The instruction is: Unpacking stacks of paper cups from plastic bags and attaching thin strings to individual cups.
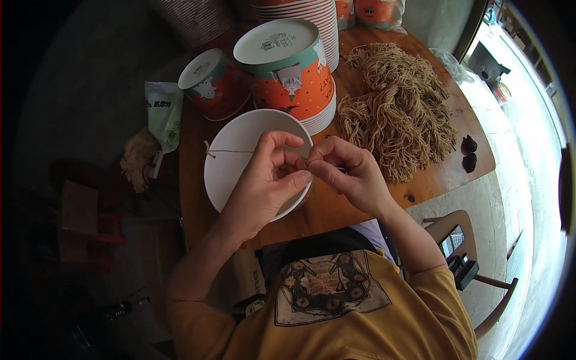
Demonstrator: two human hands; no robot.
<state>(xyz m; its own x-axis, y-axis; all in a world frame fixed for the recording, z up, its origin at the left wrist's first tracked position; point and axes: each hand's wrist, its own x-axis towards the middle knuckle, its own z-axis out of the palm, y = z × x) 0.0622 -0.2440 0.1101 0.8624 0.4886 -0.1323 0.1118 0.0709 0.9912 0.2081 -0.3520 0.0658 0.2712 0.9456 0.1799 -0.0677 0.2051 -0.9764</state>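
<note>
A white-lined paper bucket (231, 174) lies with its opening toward me at the table's near edge. A thin tan string (234, 151) is knotted through its left wall and runs across the opening until my left hand hides it. My left hand (270, 180) is over the opening, thumb and forefinger pinched together. My right hand (348, 174) meets it at the bucket's right rim, also pinching. Their fingertips touch, and the string's end seems to be between them, mostly hidden by the fingers.
An upturned orange and green bucket stack (294, 78) stands behind, a smaller upturned bucket (213, 84) to its left. A heap of tan strings (402, 108) covers the wooden table's (432, 186) right side, near two dark lumps (469, 153). A chair (459, 240) stands at right.
</note>
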